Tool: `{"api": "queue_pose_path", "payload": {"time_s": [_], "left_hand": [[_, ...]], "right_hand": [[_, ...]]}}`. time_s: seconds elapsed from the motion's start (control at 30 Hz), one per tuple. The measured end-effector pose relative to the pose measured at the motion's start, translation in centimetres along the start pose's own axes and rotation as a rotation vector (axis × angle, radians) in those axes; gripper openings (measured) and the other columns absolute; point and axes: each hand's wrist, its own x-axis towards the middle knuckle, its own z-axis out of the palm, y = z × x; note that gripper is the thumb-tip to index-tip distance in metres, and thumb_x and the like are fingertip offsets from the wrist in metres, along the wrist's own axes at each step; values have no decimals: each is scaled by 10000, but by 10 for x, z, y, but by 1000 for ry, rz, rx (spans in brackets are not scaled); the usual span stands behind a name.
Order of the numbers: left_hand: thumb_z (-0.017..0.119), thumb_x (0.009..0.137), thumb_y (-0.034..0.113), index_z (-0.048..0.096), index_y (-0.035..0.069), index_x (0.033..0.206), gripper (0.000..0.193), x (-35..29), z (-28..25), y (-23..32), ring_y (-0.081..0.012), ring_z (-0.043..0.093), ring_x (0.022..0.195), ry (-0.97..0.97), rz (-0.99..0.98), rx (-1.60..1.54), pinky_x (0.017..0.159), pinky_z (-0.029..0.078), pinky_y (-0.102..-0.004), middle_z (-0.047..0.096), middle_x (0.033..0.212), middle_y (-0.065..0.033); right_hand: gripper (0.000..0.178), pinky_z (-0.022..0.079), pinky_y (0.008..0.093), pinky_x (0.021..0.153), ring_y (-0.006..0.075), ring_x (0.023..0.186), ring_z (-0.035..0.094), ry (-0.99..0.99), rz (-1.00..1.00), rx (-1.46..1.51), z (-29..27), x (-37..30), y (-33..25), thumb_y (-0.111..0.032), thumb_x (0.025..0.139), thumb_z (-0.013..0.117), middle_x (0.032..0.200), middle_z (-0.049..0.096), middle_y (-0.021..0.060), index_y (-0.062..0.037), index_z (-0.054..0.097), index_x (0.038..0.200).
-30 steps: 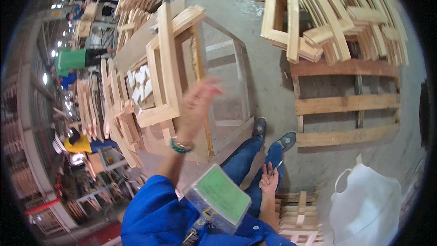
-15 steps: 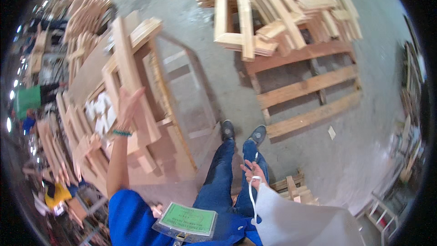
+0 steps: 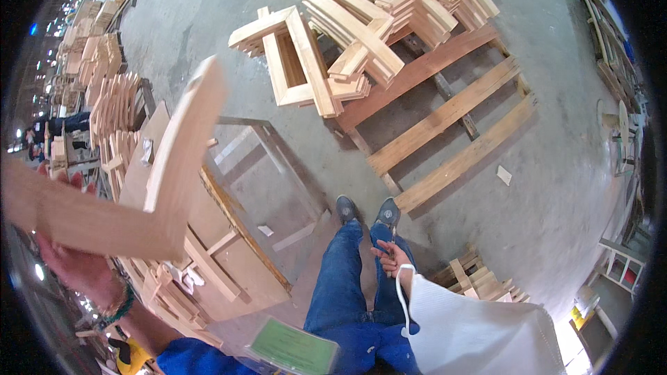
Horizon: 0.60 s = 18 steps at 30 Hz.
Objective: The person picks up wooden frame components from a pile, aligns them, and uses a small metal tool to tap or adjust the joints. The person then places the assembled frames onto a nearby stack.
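My left hand grips an L-shaped wooden frame piece, raised close at the left. The fingers are partly hidden behind its flat pale arm, and the other arm of the piece points up and away. Below it stands a table with loose wooden slats and small white pieces on it. My right hand is low by my right knee, its fingers closed on a thin pen-like stick. A white cloth with a thin loop, like a face mask, hides my right forearm.
Wooden frames are stacked on a pallet ahead. A metal frame stands beside the table. More wood pieces lie near my right leg. Far left, stacked wood and a person show.
My left hand has lifted the L-shaped wooden piece off the table, up and to the left. The view has shifted. My right hand stays near my knee.
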Motion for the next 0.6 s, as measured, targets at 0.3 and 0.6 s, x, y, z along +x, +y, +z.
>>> {"api": "queue_pose_path", "payload": {"time_s": [0.3,0.6], "left_hand": [[507,812,666,472,59,1254,752,73,135,-273,-237,592,880,-204,-515,-468,759,535,-393,573,1044,-115],[515,821,648,482,37,1228,734,108,188,-487,-217,587,889,-183,-971,-511,817,493,-353,579,1054,-98]], "right_hand": [[444,217,154,332,26,389,300,-82,-575,-329,201,34,-147,-472,944,458,1112,625,94,-117,506,1207],[322,191,193,321,24,395,289,160,-750,-276,289,143,-243,-317,850,684,755,448,-59,-135,496,1039]]}}
